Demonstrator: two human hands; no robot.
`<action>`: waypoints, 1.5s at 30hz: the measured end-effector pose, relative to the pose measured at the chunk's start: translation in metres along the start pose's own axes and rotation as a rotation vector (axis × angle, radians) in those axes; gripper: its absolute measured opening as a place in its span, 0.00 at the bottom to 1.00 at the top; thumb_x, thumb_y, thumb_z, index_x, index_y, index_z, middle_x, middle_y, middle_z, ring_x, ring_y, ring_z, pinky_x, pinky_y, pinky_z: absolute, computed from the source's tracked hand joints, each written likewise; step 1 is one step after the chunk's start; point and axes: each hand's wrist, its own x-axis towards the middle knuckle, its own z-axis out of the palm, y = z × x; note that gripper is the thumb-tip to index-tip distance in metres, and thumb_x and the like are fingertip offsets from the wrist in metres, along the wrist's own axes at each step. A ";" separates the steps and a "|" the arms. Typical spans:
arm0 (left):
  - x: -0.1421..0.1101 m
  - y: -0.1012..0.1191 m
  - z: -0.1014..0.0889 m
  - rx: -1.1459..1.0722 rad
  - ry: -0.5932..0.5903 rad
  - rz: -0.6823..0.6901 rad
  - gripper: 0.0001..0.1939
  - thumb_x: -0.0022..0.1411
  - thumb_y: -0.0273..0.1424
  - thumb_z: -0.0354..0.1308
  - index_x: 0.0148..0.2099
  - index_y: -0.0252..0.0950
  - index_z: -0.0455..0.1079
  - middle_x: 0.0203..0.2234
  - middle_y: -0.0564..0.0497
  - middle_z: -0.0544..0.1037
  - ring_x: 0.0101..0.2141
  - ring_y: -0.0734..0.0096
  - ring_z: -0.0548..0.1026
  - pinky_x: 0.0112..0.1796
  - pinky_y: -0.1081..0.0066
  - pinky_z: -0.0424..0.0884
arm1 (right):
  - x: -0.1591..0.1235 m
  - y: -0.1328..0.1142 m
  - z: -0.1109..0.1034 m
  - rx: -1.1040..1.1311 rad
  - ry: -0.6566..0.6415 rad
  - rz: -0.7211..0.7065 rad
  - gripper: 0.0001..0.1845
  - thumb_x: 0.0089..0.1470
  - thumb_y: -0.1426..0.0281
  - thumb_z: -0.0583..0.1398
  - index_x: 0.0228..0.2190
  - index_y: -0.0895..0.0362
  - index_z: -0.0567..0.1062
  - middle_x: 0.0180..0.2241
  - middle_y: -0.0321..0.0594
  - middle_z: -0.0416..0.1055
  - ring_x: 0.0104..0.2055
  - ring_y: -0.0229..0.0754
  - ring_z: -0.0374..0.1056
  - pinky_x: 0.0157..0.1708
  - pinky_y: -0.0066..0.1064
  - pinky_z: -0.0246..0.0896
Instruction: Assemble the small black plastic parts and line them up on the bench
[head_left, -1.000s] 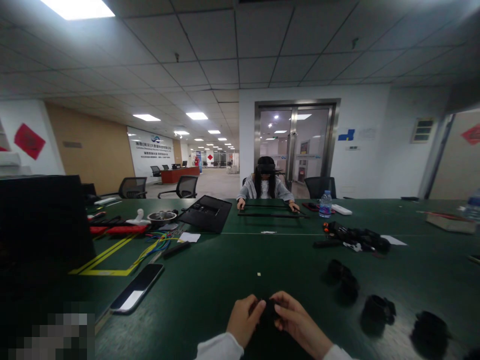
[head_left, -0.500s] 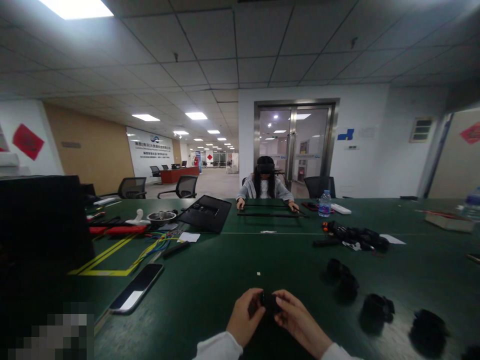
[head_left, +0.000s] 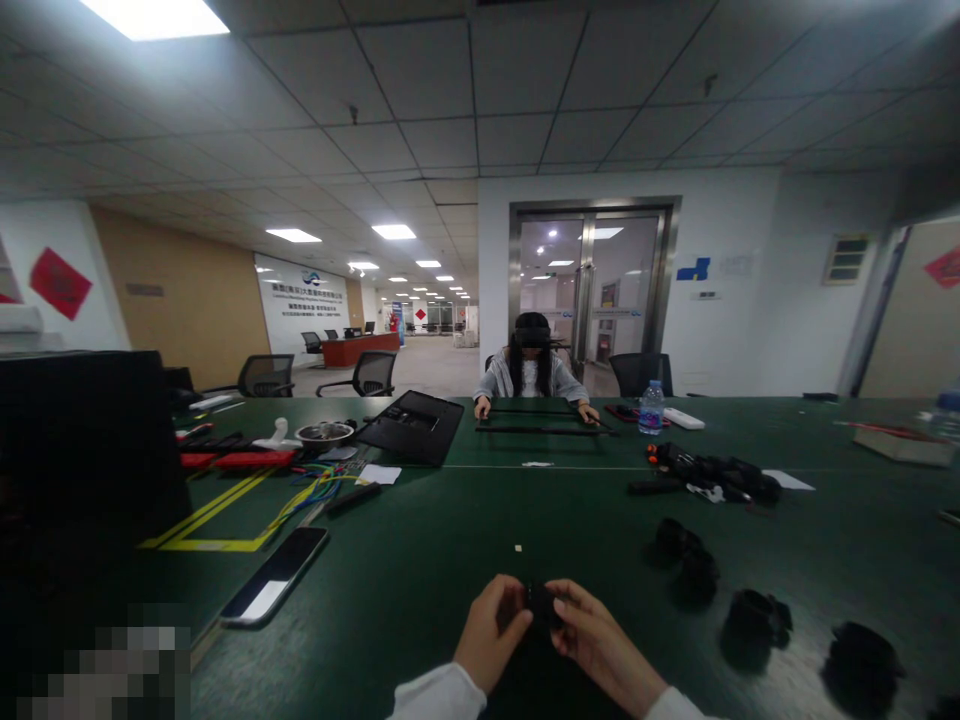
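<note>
A small black part (head_left: 541, 604), too dark to make out its kind, is held between my two hands above the near middle of the green table. My left hand (head_left: 489, 632) grips its left side with thumb and fingers. My right hand (head_left: 596, 632) pinches the right side. To the right lie several black ring-shaped pieces, among them a pair joined together (head_left: 686, 560), one with a side lug (head_left: 756, 620) and a wider one (head_left: 862, 660). The underside of the held part is hidden.
A phone (head_left: 276, 578) lies on the left, near a dark monitor (head_left: 82, 450) and coloured wires (head_left: 319, 490). Across the green table (head_left: 450, 520), a person (head_left: 531, 370) holds a black frame (head_left: 540, 431). A water bottle (head_left: 651, 408) and a black jointed assembly (head_left: 712, 474) are on the right.
My left fingers have opened out a little around the black part and lifted slightly, showing more of it. My right hand stays nearly in place. The person opposite has hardly moved.
</note>
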 end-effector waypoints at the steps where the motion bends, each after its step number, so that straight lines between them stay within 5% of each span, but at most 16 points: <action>1: 0.000 0.001 -0.001 0.002 -0.004 0.025 0.13 0.53 0.30 0.53 0.43 0.35 0.64 0.33 0.49 0.71 0.31 0.70 0.69 0.32 0.73 0.65 | 0.001 0.001 -0.001 0.002 0.006 0.004 0.13 0.40 0.68 0.62 0.31 0.56 0.68 0.22 0.32 0.67 0.20 0.30 0.64 0.21 0.23 0.55; 6: 0.000 0.003 -0.004 -0.001 -0.064 0.124 0.18 0.54 0.30 0.51 0.49 0.38 0.63 0.42 0.46 0.68 0.38 0.67 0.68 0.36 0.71 0.65 | 0.002 0.003 -0.001 -0.003 0.024 0.000 0.13 0.37 0.68 0.64 0.30 0.56 0.70 0.24 0.32 0.68 0.20 0.30 0.64 0.20 0.22 0.55; 12: 0.001 -0.001 -0.002 0.079 -0.023 -0.004 0.12 0.55 0.37 0.51 0.36 0.34 0.68 0.28 0.50 0.72 0.29 0.70 0.69 0.29 0.75 0.64 | 0.001 0.002 -0.001 -0.065 -0.026 0.003 0.15 0.38 0.68 0.63 0.32 0.57 0.72 0.25 0.35 0.69 0.20 0.29 0.63 0.20 0.23 0.55; 21: 0.000 -0.009 0.007 -0.059 -0.029 -0.209 0.24 0.57 0.47 0.38 0.23 0.34 0.60 0.12 0.57 0.63 0.15 0.78 0.63 0.18 0.78 0.58 | -0.003 -0.001 0.003 -0.124 -0.086 -0.008 0.18 0.37 0.68 0.63 0.35 0.57 0.72 0.27 0.38 0.70 0.21 0.31 0.63 0.22 0.25 0.54; 24: -0.001 -0.004 0.004 -0.109 -0.009 -0.147 0.22 0.59 0.43 0.39 0.26 0.33 0.63 0.17 0.55 0.66 0.19 0.76 0.66 0.21 0.78 0.60 | 0.000 0.001 0.001 -0.081 -0.028 -0.018 0.15 0.38 0.68 0.63 0.32 0.57 0.73 0.26 0.36 0.70 0.20 0.30 0.62 0.20 0.24 0.53; 27: -0.002 0.003 0.000 -0.132 -0.002 -0.033 0.12 0.55 0.32 0.49 0.43 0.35 0.63 0.32 0.50 0.70 0.28 0.73 0.69 0.25 0.77 0.63 | 0.003 0.003 -0.002 -0.021 0.030 -0.024 0.14 0.38 0.68 0.63 0.32 0.57 0.73 0.24 0.35 0.70 0.19 0.30 0.62 0.20 0.23 0.54; 31: -0.003 0.009 -0.002 -0.057 -0.053 0.068 0.25 0.46 0.20 0.52 0.48 0.39 0.60 0.42 0.47 0.65 0.35 0.69 0.68 0.26 0.76 0.64 | 0.005 0.005 -0.003 -0.001 0.052 -0.005 0.14 0.39 0.67 0.63 0.32 0.57 0.73 0.23 0.36 0.70 0.19 0.30 0.63 0.20 0.23 0.54; 36: -0.003 0.010 -0.003 0.074 -0.021 0.101 0.17 0.49 0.26 0.55 0.43 0.36 0.65 0.35 0.48 0.70 0.37 0.65 0.67 0.38 0.69 0.62 | 0.006 0.006 -0.003 -0.012 0.047 -0.015 0.13 0.39 0.66 0.62 0.31 0.57 0.73 0.22 0.35 0.69 0.19 0.29 0.62 0.19 0.22 0.54; 40: -0.001 0.004 -0.001 0.181 -0.018 -0.019 0.10 0.54 0.35 0.52 0.34 0.34 0.68 0.25 0.51 0.71 0.28 0.70 0.67 0.30 0.74 0.61 | 0.003 0.003 0.000 -0.064 -0.008 -0.015 0.14 0.39 0.66 0.62 0.32 0.57 0.72 0.24 0.35 0.69 0.19 0.29 0.63 0.20 0.23 0.54; 45: 0.000 -0.001 0.001 0.342 0.018 -0.120 0.20 0.58 0.42 0.43 0.22 0.34 0.64 0.15 0.56 0.64 0.20 0.75 0.63 0.23 0.76 0.56 | -0.004 -0.004 0.007 -0.103 -0.039 0.018 0.14 0.37 0.66 0.63 0.31 0.56 0.72 0.26 0.35 0.69 0.20 0.31 0.64 0.20 0.24 0.55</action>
